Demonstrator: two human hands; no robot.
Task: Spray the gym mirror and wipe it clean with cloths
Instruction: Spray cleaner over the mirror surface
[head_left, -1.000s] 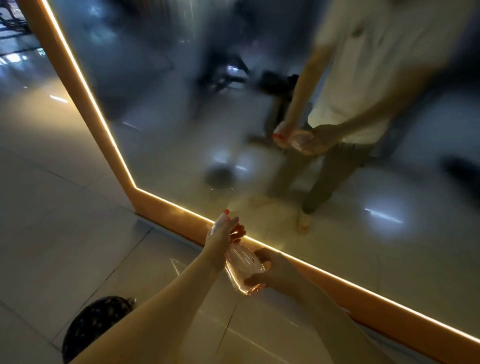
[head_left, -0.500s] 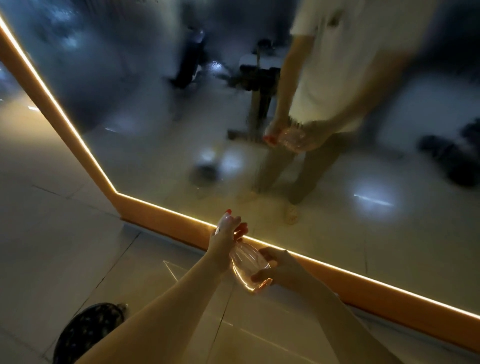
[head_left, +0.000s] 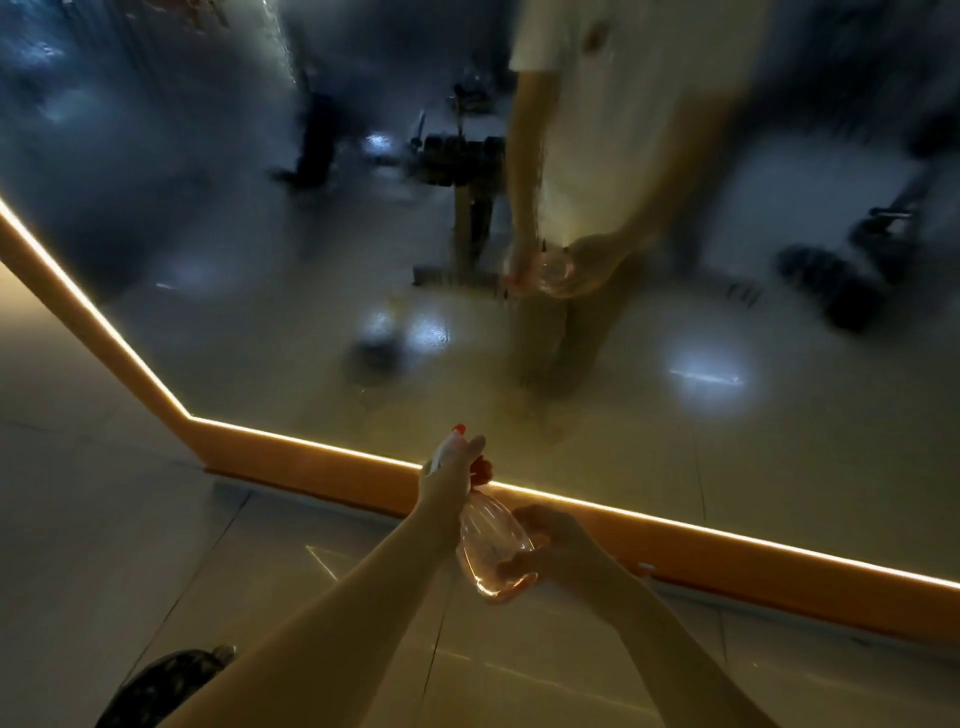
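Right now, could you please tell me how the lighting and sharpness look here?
Head view: dim overall, the frame's light strip glaring brightest; the mirror reflection is smeared and hazy; the left hand, right hand and bottle are fairly sharp.

- The floor (head_left: 104, 519) is laid with large pale tiles with thin dark joints, and looks yellowish in the dim light.
- An orange border (head_left: 727, 566) runs along the foot of the wall and bends upward at the left. A warm glowing light strip (head_left: 311, 441) follows its upper edge.
- A dark round object (head_left: 156, 686) sits on the floor at the lower left; what it is cannot be told.
- The mirror (head_left: 208, 234) reflects a dim room with a dark bench-like frame (head_left: 462, 171), possibly weight equipment, much blurred, and another dark machine (head_left: 852, 280) further right.
- Pale bluish light patches (head_left: 706, 364) shine on the reflected floor.
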